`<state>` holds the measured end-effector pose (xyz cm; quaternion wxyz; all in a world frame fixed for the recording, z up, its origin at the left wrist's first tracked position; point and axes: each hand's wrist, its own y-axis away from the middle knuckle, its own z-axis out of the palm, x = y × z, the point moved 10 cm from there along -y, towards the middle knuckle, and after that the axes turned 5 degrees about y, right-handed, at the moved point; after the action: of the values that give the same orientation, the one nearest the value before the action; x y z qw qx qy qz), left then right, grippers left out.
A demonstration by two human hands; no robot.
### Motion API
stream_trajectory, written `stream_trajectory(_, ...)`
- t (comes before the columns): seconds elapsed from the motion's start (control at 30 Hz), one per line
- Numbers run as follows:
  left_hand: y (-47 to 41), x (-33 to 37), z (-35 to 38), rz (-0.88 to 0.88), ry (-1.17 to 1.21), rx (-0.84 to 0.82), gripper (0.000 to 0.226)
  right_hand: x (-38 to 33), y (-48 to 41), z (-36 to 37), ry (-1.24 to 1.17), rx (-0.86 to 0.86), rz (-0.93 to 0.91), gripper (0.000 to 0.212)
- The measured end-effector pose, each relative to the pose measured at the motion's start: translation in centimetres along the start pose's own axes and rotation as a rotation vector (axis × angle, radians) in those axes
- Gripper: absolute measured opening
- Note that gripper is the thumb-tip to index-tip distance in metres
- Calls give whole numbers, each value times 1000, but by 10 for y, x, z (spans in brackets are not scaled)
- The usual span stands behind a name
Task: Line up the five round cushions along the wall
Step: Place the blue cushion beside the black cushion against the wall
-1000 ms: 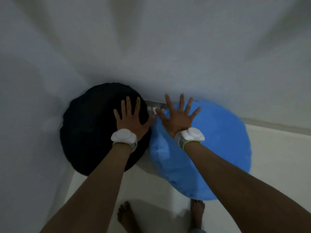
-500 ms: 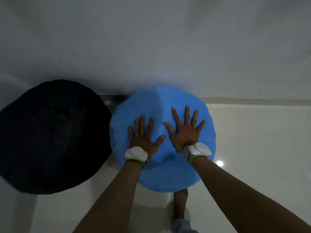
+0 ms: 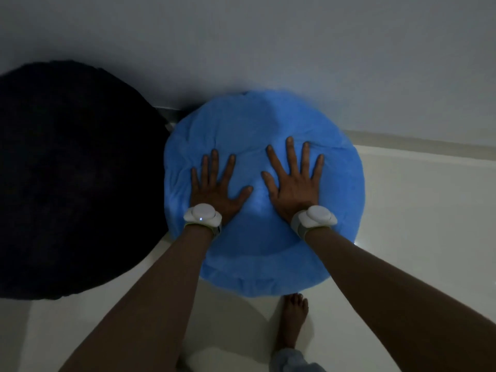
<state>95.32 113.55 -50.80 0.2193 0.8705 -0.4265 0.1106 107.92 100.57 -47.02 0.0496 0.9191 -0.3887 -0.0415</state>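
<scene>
The blue cushion (image 3: 264,194) leans against the wall (image 3: 268,44), its lower edge on the floor (image 3: 416,210) and its upper edge at 12 o'clock touching the wall. The black cushion (image 3: 72,181) stands just beside it at 9 o'clock, rims touching or nearly so; the dim light prevents a firmer reading. No other cushions are in view.

The left hand (image 3: 218,187) and right hand (image 3: 294,183) lie flat on the blue face, palms down. The fingers (image 3: 290,154) of both hands are spread wide and grip nothing; each wrist carries a white band.

Handling properties, as judged:
- Soft. The cover wrinkles around both palms, so the filling yields under pressure.
- Light, probably. It rests tilted against the wall under open palms alone.
- Plush cover: good friction against skin. The glossy floor may let the lower edge slide out.
- Not fragile.

Hold points: to seat the cushion, press with flat palms near the centre. To shift it, take the rim at 3 and 9 o'clock; a centre pinch would only gather fabric.
</scene>
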Motion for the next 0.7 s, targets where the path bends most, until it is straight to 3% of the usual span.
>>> stream_trajectory(0.13,-4,3,7,3,12,-17,84,6,-3,5,9,-48,1,60)
stream_trajectory(0.4,18,35,-91,-80,114,-74,90,11,0,-94,-101,-171,67,57)
stream_trajectory(0.7,79,8,-235,-348,225,158,95,-51,-22,-235,-186,-85,-121,55)
